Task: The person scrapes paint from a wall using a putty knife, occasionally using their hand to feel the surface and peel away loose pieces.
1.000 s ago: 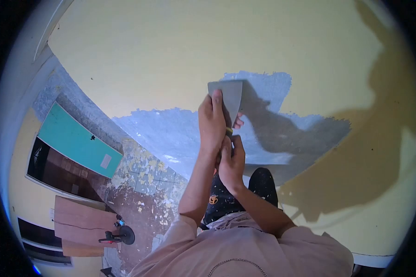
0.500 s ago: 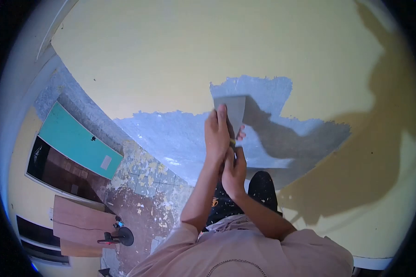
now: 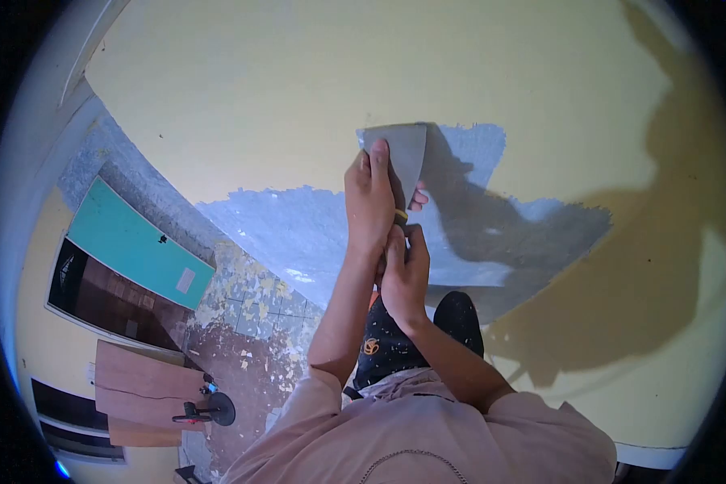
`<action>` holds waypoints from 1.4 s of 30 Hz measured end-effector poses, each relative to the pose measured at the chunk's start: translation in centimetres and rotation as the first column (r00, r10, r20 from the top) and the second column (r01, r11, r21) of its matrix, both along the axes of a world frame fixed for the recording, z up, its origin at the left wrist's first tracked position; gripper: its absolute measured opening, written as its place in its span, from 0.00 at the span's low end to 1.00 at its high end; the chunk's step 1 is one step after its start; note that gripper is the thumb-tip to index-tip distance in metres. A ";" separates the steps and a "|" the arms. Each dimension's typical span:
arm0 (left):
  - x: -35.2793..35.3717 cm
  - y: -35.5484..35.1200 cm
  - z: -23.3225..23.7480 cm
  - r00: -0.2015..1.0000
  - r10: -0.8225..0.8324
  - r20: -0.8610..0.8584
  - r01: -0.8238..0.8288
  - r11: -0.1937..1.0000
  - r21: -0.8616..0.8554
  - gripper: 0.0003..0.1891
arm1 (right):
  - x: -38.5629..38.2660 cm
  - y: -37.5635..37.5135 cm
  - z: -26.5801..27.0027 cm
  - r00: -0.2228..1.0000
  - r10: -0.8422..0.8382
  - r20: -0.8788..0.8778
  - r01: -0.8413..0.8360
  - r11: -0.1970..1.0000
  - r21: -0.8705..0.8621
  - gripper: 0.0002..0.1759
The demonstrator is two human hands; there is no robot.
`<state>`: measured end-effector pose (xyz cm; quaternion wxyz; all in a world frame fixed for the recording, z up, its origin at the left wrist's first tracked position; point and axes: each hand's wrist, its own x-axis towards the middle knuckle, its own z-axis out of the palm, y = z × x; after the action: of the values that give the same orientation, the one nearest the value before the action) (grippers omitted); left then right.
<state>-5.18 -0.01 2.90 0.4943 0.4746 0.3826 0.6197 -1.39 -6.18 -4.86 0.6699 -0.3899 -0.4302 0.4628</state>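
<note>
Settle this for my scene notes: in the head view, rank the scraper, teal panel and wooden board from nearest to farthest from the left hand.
1. Scraper: touching, its blade under the left hand.
2. Teal panel: far left, lower down.
3. Wooden board: bottom left, below the panel.
</note>
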 end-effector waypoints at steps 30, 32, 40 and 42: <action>0.6 0.1 -0.9 1.000 0.006 0.028 -0.006 1.000 0.016 0.22 | 1.0 -0.6 0.0 0.986 0.088 -0.143 -0.101 0.991 -0.084 0.16; 0.4 -0.2 -1.6 1.000 -0.005 0.006 0.005 1.000 0.010 0.22 | 0.7 -1.0 -0.2 0.974 0.090 -0.208 -0.118 0.985 -0.128 0.16; 0.7 0.2 -0.1 1.000 0.016 0.017 -0.017 0.998 0.055 0.22 | 0.8 -0.9 0.9 0.965 0.127 -0.228 -0.146 0.987 -0.067 0.16; 0.3 -0.2 -2.4 1.000 0.000 0.001 0.000 1.000 0.007 0.22 | 0.6 -0.7 -1.8 0.989 0.050 -0.138 -0.060 0.996 -0.072 0.15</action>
<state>-4.87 -0.18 0.46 0.4929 0.4760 0.3803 0.6211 -0.82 -6.90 -6.66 0.6693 -0.3705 -0.3761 0.5228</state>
